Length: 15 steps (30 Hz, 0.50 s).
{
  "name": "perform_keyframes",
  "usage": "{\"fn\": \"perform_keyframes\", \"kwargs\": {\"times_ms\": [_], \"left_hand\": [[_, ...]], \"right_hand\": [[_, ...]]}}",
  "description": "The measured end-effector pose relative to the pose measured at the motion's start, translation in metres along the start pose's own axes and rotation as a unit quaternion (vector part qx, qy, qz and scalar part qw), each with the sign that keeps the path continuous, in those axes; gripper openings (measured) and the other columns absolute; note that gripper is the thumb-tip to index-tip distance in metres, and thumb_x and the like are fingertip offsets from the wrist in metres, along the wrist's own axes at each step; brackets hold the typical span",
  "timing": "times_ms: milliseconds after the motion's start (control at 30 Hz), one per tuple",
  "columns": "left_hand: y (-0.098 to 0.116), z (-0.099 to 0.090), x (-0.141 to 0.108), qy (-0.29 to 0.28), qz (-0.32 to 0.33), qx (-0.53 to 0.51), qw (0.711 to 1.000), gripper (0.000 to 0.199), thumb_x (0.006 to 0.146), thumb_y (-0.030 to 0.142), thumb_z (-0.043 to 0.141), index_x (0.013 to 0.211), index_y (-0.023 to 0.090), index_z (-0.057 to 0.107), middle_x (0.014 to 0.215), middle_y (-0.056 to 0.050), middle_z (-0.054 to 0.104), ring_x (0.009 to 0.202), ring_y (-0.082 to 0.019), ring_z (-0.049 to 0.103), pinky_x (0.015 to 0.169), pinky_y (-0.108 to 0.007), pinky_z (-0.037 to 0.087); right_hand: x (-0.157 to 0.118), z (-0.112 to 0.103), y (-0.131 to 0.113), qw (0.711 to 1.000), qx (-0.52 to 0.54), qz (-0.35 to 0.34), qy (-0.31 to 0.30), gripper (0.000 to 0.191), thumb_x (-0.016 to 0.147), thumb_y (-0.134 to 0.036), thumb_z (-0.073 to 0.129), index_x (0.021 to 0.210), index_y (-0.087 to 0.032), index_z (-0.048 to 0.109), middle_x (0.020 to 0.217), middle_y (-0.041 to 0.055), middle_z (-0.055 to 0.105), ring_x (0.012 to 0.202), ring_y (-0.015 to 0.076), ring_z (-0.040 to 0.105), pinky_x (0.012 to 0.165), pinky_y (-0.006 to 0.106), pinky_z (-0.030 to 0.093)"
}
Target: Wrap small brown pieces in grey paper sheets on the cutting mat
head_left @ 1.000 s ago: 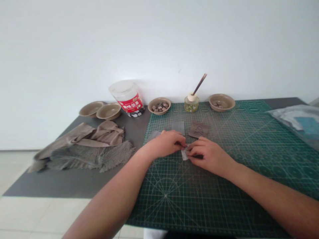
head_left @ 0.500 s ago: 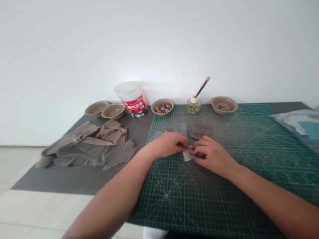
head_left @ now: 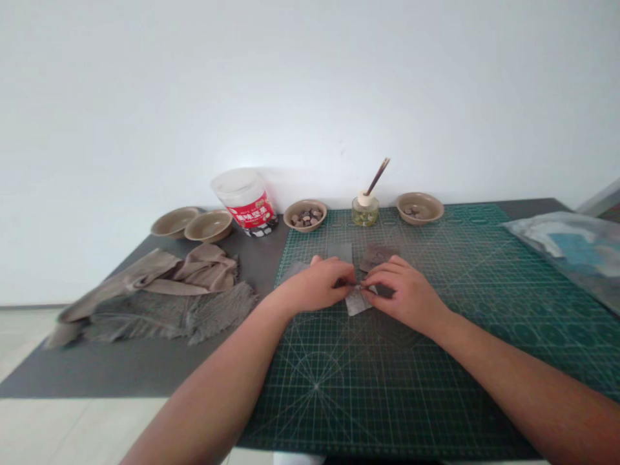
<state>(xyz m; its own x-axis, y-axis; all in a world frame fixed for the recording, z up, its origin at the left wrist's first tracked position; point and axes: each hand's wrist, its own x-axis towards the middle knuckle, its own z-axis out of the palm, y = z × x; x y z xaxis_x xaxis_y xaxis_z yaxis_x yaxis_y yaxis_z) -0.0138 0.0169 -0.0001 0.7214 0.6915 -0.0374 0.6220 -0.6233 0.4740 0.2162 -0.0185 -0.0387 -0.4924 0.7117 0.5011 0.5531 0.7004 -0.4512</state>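
Both hands meet over a small light grey patterned piece (head_left: 358,302) on the green cutting mat (head_left: 368,400). My left hand (head_left: 329,283) is closed, thumb and fingers pinched at the upper edge of that piece. Facing it from the right, my right hand (head_left: 400,290) pinches the same edge, its fingertips almost touching the left ones. What exactly lies between the fingertips is too small to tell. Just behind the hands lie a grey strip (head_left: 340,251) and a brown cloth square (head_left: 378,256). Part of another grey piece (head_left: 293,270) shows beside my left wrist.
Along the wall stand two tan bowls (head_left: 208,226), a plastic tub (head_left: 249,206) with a red label, a bowl of stones (head_left: 306,216), a reed diffuser (head_left: 365,210) and another bowl (head_left: 420,208). Crumpled cloth (head_left: 194,284) lies left, a plastic bag (head_left: 571,245) right.
The view has shifted slightly, so the objects sit a little further left. Both hands remain pinched together, and more of the light patterned piece shows between them.
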Motion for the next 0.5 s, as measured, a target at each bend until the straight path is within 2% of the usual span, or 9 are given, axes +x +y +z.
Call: {"fn": "perform_keyframes", "kwargs": {"times_ms": [67,133,267,333,400,500], "left_hand": [[0.005,0.0,0.0,0.049,-0.002,-0.049,0.998,0.013,0.093,0.031,0.058,0.095,0.02,0.066,0.086,0.0,0.068,0.085,-0.018,0.062,0.085,-0.034,0.042],[0.01,0.001,-0.001,0.074,-0.002,-0.128,0.989,0.019,0.094,0.036,0.058,0.098,0.019,0.066,0.085,0.0,0.068,0.08,-0.016,0.061,0.077,-0.03,0.044],[0.012,0.009,0.002,0.083,-0.005,-0.235,0.968,0.022,0.093,0.04,0.061,0.09,0.018,0.066,0.081,0.001,0.065,0.074,-0.014,0.058,0.065,-0.025,0.042],[0.008,0.013,0.004,0.102,-0.016,-0.26,0.96,0.023,0.092,0.04,0.063,0.087,0.017,0.065,0.076,0.001,0.062,0.07,-0.013,0.055,0.062,-0.024,0.041],[0.002,0.015,0.005,0.14,-0.028,-0.273,0.951,0.023,0.09,0.039,0.066,0.087,0.017,0.064,0.076,0.001,0.061,0.069,-0.012,0.055,0.061,-0.024,0.041],[-0.006,0.016,0.007,0.194,-0.039,-0.267,0.943,0.019,0.087,0.034,0.07,0.086,0.017,0.063,0.077,0.001,0.062,0.069,-0.012,0.055,0.062,-0.024,0.043]], "right_hand": [[0.002,0.0,-0.005,0.998,0.025,0.002,0.056,0.012,0.086,-0.019,0.073,0.097,-0.023,0.069,0.097,0.0031,0.075,0.088,0.0205,0.065,0.086,0.039,0.05],[0.002,0.0,-0.01,0.995,0.044,0.002,0.094,0.016,0.086,-0.018,0.072,0.101,-0.023,0.067,0.099,0.0042,0.074,0.092,0.0208,0.066,0.085,0.038,0.052],[0.0,0.001,-0.014,0.993,0.063,-0.007,0.098,0.019,0.089,-0.017,0.067,0.105,-0.025,0.063,0.103,0.0056,0.07,0.095,0.0209,0.065,0.079,0.034,0.055],[0.0,0.003,-0.013,0.993,0.053,0.026,0.101,0.024,0.087,-0.02,0.07,0.109,-0.024,0.06,0.102,0.0061,0.068,0.092,0.0213,0.064,0.078,0.035,0.055],[-0.001,0.004,-0.011,0.996,0.037,0.056,0.067,0.036,0.084,-0.027,0.075,0.115,-0.022,0.057,0.105,0.0073,0.068,0.093,0.0236,0.063,0.082,0.039,0.055],[-0.001,0.005,-0.01,0.998,0.017,0.044,-0.041,0.055,0.082,-0.033,0.076,0.129,-0.019,0.052,0.122,0.0111,0.066,0.109,0.0292,0.059,0.097,0.048,0.05]]}}
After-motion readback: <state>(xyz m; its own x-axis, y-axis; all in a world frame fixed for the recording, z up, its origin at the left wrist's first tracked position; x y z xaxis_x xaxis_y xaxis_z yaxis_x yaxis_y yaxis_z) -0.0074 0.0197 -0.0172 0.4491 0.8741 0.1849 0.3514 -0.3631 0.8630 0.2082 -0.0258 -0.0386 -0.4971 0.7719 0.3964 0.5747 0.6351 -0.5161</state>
